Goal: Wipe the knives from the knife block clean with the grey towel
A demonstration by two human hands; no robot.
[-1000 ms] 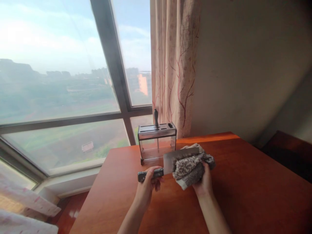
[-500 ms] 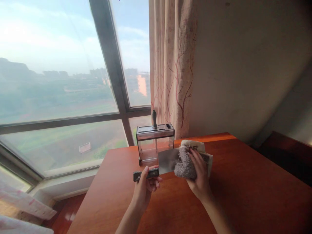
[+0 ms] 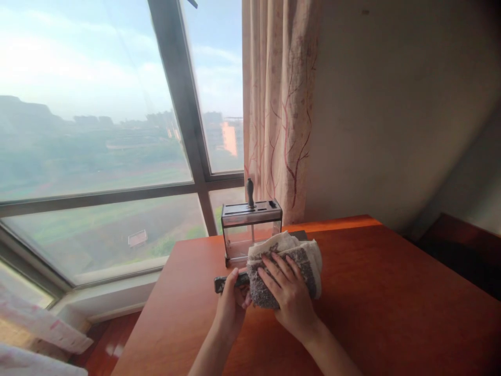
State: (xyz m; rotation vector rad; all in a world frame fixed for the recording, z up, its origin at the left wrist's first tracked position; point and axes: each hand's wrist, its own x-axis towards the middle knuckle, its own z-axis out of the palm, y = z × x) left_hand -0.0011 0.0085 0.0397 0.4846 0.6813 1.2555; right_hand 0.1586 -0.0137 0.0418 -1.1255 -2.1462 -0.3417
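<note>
One broad wooden worktop (image 3: pixel 176 324) carried a clear-sided knife holder (image 3: pixel 252 214). Before it, a folded cloth (image 3: pixel 261 293) hid most of a knife (image 3: pixel 243 280), whose blade showed only past the cloth's far edge. The right hand (image 3: pixel 291 297) spread its fingers over the cloth; with its thumb hidden, I couldn't tell if it gripped. The left hand (image 3: pixel 230 305) clasped the knife's handle. Should the cloth slip or bunch, fingers could meet the edge; a slack left hold could let the blade twist.

Cloth (image 3: pixel 266 292) is located right of left hand (image 3: pixel 231 300); rack (image 3: pixel 252 216) is noted beyond that grip, on table (image 3: pixel 391 303).
</note>
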